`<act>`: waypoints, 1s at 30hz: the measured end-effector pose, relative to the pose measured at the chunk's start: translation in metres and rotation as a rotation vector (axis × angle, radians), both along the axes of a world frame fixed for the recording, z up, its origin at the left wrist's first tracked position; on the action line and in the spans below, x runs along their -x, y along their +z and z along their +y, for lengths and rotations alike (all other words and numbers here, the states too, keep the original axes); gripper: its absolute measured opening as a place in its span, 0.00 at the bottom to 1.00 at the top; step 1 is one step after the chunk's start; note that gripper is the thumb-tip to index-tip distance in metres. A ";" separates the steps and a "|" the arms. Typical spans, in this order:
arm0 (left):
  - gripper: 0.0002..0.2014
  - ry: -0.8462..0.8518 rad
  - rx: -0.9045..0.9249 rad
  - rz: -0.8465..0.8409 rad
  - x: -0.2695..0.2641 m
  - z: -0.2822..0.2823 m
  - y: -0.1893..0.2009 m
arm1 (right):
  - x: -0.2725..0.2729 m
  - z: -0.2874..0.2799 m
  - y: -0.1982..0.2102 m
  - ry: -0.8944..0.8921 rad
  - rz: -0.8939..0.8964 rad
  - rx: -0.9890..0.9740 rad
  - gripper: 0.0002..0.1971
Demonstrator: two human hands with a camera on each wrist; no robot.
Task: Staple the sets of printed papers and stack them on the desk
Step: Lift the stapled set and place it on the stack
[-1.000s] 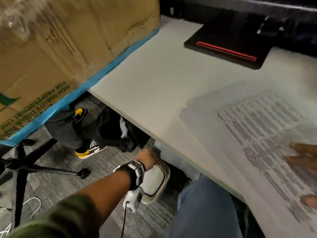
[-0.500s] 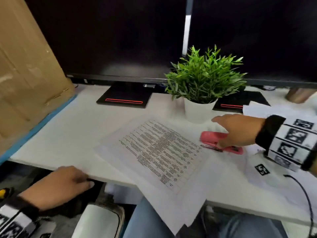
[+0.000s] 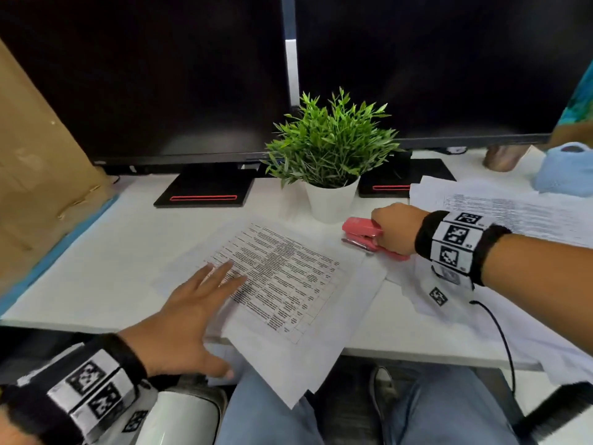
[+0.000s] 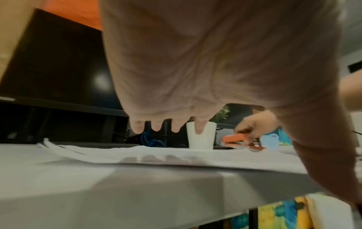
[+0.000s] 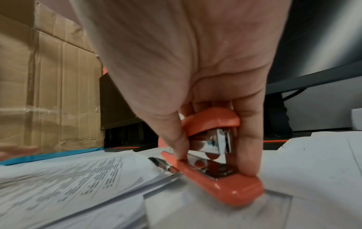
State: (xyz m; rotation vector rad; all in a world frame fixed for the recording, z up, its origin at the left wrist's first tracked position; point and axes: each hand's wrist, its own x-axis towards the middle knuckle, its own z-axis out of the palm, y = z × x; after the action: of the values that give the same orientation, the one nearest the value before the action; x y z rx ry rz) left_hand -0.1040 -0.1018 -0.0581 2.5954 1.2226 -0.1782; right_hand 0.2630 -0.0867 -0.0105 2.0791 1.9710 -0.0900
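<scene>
A loose set of printed papers [image 3: 282, 284] lies askew on the white desk [image 3: 106, 277], its near corner hanging over the front edge. My left hand [image 3: 192, 313] lies flat, fingers straight, over the papers' left side; in the left wrist view the left hand's fingertips [image 4: 199, 128] hover just above the sheets [image 4: 156, 153]. A pink stapler [image 3: 365, 234] sits on paper to the right of the set. My right hand [image 3: 394, 228] grips it, thumb and fingers curled round its sides, as the right wrist view shows on the stapler [image 5: 213, 175]. More printed sheets [image 3: 513, 213] lie at the right.
A potted green plant [image 3: 330, 155] in a white pot stands behind the stapler. Two dark monitors [image 3: 160, 75] fill the back, on black stands [image 3: 205, 191]. A cardboard box [image 3: 35, 175] flanks the left. A light blue object [image 3: 564, 175] sits far right. My knees [image 3: 266, 409] are under the desk.
The head view swung up from the floor to the desk. My left hand rose from below the desk edge onto the papers. My right hand closed round the stapler.
</scene>
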 end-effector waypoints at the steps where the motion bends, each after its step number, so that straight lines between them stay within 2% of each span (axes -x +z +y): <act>1: 0.62 -0.034 0.004 0.015 -0.005 -0.003 -0.001 | -0.002 0.001 0.002 -0.012 -0.005 -0.022 0.12; 5: 0.57 -0.126 -0.042 -0.029 -0.018 -0.008 -0.008 | -0.005 0.005 0.008 -0.047 -0.091 -0.010 0.06; 7: 0.47 -0.195 -0.064 -0.111 -0.023 -0.009 -0.013 | -0.006 0.005 0.009 -0.037 -0.124 0.027 0.15; 8: 0.41 -0.240 -0.087 -0.132 -0.024 -0.010 -0.014 | -0.005 0.005 0.010 -0.055 -0.136 0.050 0.17; 10: 0.34 -0.322 -0.153 -0.110 -0.024 -0.012 -0.014 | -0.001 0.004 0.012 -0.058 -0.140 0.049 0.14; 12: 0.34 -0.338 -0.190 -0.107 -0.026 -0.012 -0.018 | 0.005 0.008 0.012 -0.028 -0.134 -0.023 0.12; 15: 0.32 -0.323 -0.202 -0.154 -0.027 -0.015 -0.015 | 0.021 0.021 0.004 0.068 0.043 -0.146 0.19; 18: 0.33 -0.288 -0.267 -0.201 -0.021 -0.024 -0.018 | 0.048 0.028 -0.005 0.071 0.194 -0.004 0.26; 20: 0.33 -0.174 -0.269 -0.265 -0.014 -0.031 -0.026 | 0.061 0.032 -0.013 0.047 0.229 0.103 0.27; 22: 0.27 0.064 -0.284 -0.359 -0.005 -0.037 -0.036 | 0.070 0.034 -0.021 0.042 0.208 0.112 0.28; 24: 0.24 0.341 -0.293 -0.480 0.002 -0.042 -0.039 | 0.078 0.033 -0.024 0.022 0.151 0.074 0.30; 27: 0.15 0.711 -0.068 -0.604 0.010 -0.045 -0.033 | 0.087 0.030 -0.026 0.016 0.130 0.085 0.32; 30: 0.02 0.995 0.189 -0.885 0.012 -0.044 -0.027 | 0.093 0.024 -0.025 -0.007 0.187 0.099 0.30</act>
State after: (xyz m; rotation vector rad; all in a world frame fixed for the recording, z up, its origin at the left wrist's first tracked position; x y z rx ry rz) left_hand -0.1162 -0.1454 -0.0851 1.3246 1.7391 0.8745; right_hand 0.1700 -0.0630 -0.0353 2.0810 2.0179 -0.3884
